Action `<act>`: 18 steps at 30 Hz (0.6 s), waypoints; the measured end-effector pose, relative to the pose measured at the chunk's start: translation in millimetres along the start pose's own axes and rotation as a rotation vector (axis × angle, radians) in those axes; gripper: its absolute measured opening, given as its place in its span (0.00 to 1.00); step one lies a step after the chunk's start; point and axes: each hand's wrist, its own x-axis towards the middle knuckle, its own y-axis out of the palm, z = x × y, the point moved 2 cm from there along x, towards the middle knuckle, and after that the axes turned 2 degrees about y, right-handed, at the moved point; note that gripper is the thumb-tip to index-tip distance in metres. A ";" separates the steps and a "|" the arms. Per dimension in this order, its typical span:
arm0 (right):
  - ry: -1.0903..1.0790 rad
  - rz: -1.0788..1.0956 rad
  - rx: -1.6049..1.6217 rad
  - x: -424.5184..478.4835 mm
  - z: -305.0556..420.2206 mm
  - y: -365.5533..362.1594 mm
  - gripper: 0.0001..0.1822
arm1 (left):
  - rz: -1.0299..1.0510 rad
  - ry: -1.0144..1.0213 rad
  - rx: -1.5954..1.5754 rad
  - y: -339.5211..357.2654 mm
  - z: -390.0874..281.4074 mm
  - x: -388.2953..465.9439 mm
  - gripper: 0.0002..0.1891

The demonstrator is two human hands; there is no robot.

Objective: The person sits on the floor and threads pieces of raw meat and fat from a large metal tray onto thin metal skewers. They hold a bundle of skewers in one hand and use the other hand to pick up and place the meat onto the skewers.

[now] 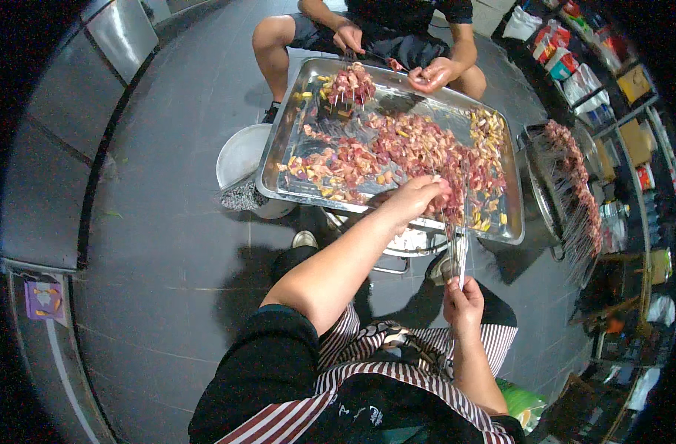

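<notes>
My right hand [464,302] grips a bundle of thin metal skewers [455,250] by the near end, above my lap. Their far ends run over the near rim of a large steel tray [514,183], among raw meat. My left hand [415,198] reaches across that rim, its fingers curled on raw meat [439,201] beside the skewers; the fingertips are partly hidden. Chopped raw meat [415,144] spreads over the middle of the tray. Yellowish pieces [485,127] are mixed in, mostly along the right side.
Opposite sits a person whose hands [435,75] hold a skewer with meat. Loaded skewers [351,86] stand over the tray's far left. More loaded skewers [579,183] rest on a metal pot [537,188] at right. A white bucket [243,152] stands left; stocked shelves [629,125] line the right.
</notes>
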 end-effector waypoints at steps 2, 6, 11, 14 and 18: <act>0.012 -0.024 0.042 0.2 -0.4 -8.3 0.01 | 0.012 0.002 0.176 7.2 -20.4 -14.0 0.22; -0.005 0.017 0.087 -1.1 3.1 -8.1 0.01 | -0.259 0.213 0.410 -54.3 -5.6 -16.2 0.22; 0.010 0.073 0.153 -0.8 5.2 -20.5 0.02 | -0.443 0.237 0.771 -83.2 -29.2 -30.1 0.10; -0.014 0.112 0.195 0.6 2.8 -22.6 0.02 | -0.424 0.245 1.098 -88.7 -37.0 -33.4 0.08; 0.017 0.128 0.227 1.5 0.0 -29.3 0.03 | -0.355 0.135 1.581 -57.3 -50.6 -16.4 0.08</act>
